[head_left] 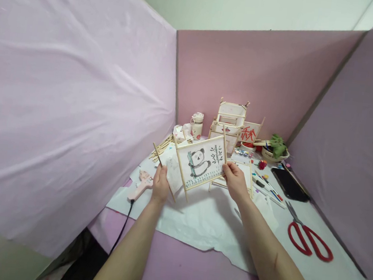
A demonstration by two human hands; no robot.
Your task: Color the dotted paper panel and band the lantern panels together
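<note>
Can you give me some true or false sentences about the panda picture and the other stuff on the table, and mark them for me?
1. The right hand holds a white panel framed with thin wooden sticks. True.
2. The animal on that panel is a cat. False: it is a black-and-white panda.
3. A pale pink glue gun lies beyond the table edge. False: it lies on the white covering.
4. Big scissors with red handles lie on the white covering. True.
5. The left hand is empty. False: it holds a thin wooden stick.
</note>
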